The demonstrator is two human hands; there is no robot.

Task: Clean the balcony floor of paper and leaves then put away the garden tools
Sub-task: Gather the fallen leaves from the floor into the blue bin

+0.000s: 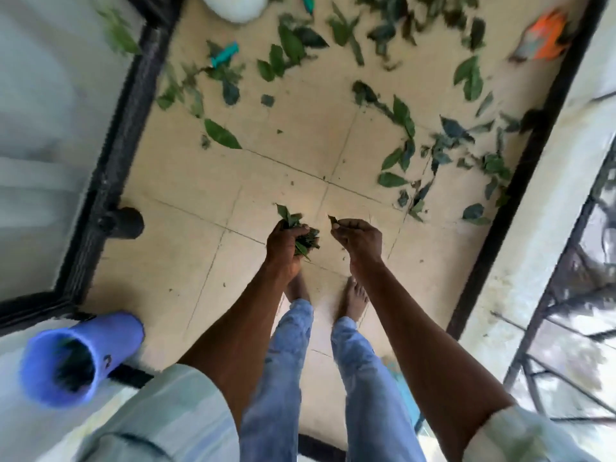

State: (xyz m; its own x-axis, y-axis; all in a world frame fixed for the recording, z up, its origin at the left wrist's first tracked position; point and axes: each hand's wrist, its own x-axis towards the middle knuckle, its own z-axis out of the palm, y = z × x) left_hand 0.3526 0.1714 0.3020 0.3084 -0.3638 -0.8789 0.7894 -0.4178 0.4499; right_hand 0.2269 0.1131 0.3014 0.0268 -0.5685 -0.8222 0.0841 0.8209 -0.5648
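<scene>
Above the floor we gather leaves: left hand clutches a bunch, right hand pinches a leaf; next, the bin beside.

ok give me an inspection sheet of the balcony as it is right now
surface: beige tiled floor, bare near the feet, littered further out
job's things: green leaves scattered over the far half; teal-handled tool among them; no paper made out
clutter: orange glove far right; blue bin near left; white pot at the top edge
hands: left hand grips a bunch of leaves; right hand pinches one small leaf
cables: nothing seen
surroundings: black frame on the left, metal railing on the right
</scene>
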